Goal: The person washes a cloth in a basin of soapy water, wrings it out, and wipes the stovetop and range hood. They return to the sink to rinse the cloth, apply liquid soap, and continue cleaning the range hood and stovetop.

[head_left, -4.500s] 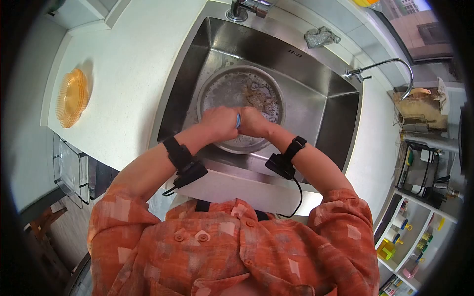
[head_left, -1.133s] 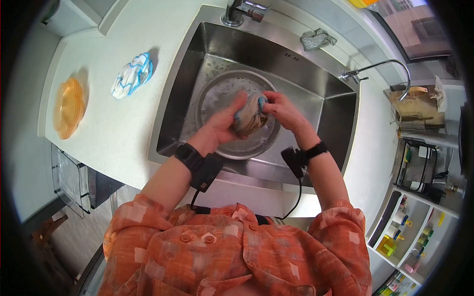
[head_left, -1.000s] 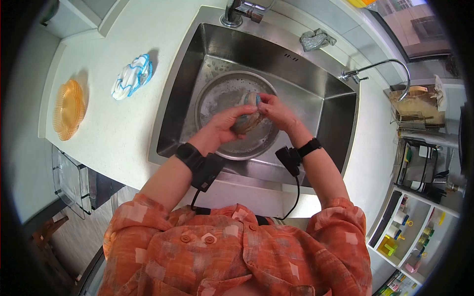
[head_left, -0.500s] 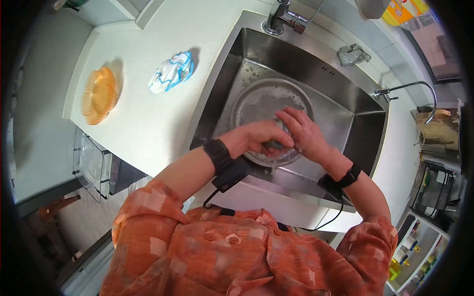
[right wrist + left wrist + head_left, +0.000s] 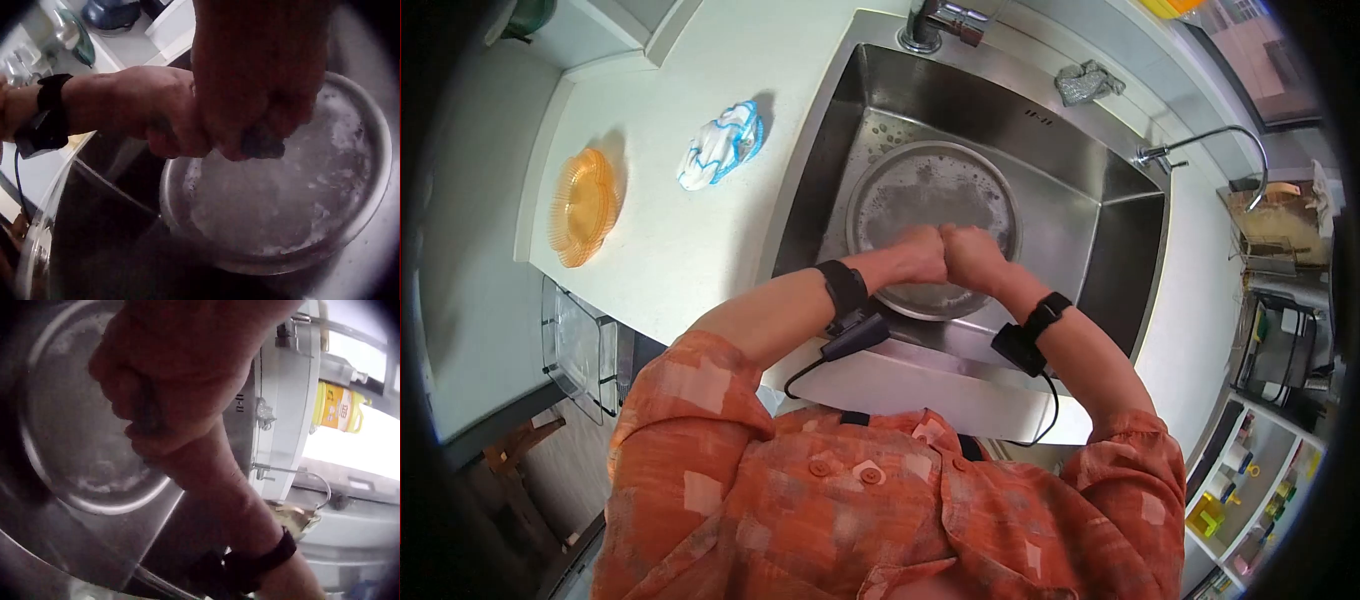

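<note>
The bunched cloth (image 5: 262,144) is over the near half of the pan (image 5: 933,146) in the sink (image 5: 1045,190), my left hand (image 5: 915,255) and right hand (image 5: 975,258) clenched round it, probably so drips fall inside; the blue-edged cloth (image 5: 720,148) lies on the worktop (image 5: 670,240) by the sink's left edge, likely for dryness

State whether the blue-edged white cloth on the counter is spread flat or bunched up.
Bunched up: the cloth lies heaped, its blue edging winding across the folds.
</note>
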A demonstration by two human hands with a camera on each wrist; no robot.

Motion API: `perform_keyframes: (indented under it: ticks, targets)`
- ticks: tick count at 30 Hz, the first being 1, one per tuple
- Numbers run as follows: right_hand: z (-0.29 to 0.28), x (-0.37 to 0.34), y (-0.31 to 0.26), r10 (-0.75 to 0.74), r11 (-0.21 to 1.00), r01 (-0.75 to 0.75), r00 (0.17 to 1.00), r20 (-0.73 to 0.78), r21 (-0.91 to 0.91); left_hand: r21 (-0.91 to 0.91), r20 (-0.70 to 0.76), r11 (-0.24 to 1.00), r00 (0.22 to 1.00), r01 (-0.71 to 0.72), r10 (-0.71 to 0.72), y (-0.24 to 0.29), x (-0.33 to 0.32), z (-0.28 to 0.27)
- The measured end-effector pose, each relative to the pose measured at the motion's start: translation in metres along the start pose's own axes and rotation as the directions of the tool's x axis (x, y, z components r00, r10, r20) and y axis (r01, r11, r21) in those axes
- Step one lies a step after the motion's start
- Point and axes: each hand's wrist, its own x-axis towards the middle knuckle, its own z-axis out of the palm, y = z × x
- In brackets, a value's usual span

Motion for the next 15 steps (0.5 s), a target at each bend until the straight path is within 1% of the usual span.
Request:
perform_keyframes:
  ticks: [2, 3, 5, 6, 8, 9, 10, 11, 12, 13, 14, 15]
  targets:
    - [0.017, 0.005, 0.008, -0.037, 0.994, 0.03, 0.997, 0.061, 0.103, 0.094, -0.088, 0.996, 0.996, 0.005, 0.003, -0.019, 0.014, 0.019]
    - [0.021, 0.006, 0.01, -0.029, 0.995, 0.023, 0.998, 0.059, 0.101, 0.096, -0.085, 0.995, 0.996, -0.003, 0.011, -0.017, 0.012, 0.017]
    - [0.029, 0.009, 0.013, -0.02, 0.983, -0.007, 0.989, 0.146, 0.183, 0.206, -0.081, 0.978, 0.997, 0.025, -0.009, -0.013, 0.007, 0.015]
    - [0.03, 0.01, 0.013, -0.011, 0.983, -0.015, 0.99, 0.143, 0.181, 0.209, -0.077, 0.978, 0.997, 0.016, 0.0, -0.011, 0.005, 0.012]
    - [0.029, 0.013, 0.016, 0.063, 0.973, -0.114, 0.967, 0.247, 0.199, 0.321, -0.03, 0.941, 0.993, -0.102, 0.118, -0.007, 0.003, 0.005]
    - [0.021, 0.013, 0.018, 0.075, 0.973, -0.124, 0.967, 0.242, 0.197, 0.324, -0.026, 0.939, 0.991, -0.115, 0.13, -0.004, 0.003, 0.001]
    - [0.005, 0.01, 0.016, 0.162, 0.93, -0.259, 0.926, 0.342, 0.261, 0.343, -0.074, 0.925, 0.977, -0.165, 0.201, 0.0, 0.001, -0.001]
    - [-0.009, 0.004, 0.015, 0.238, 0.863, -0.398, 0.865, 0.443, 0.312, 0.363, -0.115, 0.906, 0.954, -0.218, 0.276, 0.004, 0.001, -0.003]
    - [-0.023, -0.008, 0.015, 0.261, 0.853, -0.417, 0.861, 0.437, 0.313, 0.366, -0.1, 0.899, 0.95, -0.242, 0.296, 0.008, 0.002, -0.006]
    - [-0.038, -0.021, 0.018, 0.207, 0.694, -0.436, 0.883, 0.422, 0.572, 0.387, -0.145, 0.889, 0.936, -0.245, 0.321, 0.013, 0.002, -0.008]
    - [-0.051, -0.035, 0.02, 0.163, 0.471, -0.412, 0.91, 0.382, 0.78, 0.409, -0.187, 0.878, 0.919, -0.248, 0.347, 0.017, 0.002, -0.01]
    - [-0.061, -0.047, 0.021, 0.19, 0.46, -0.421, 0.907, 0.376, 0.782, 0.411, -0.169, 0.869, 0.914, -0.275, 0.369, 0.022, -0.001, -0.013]
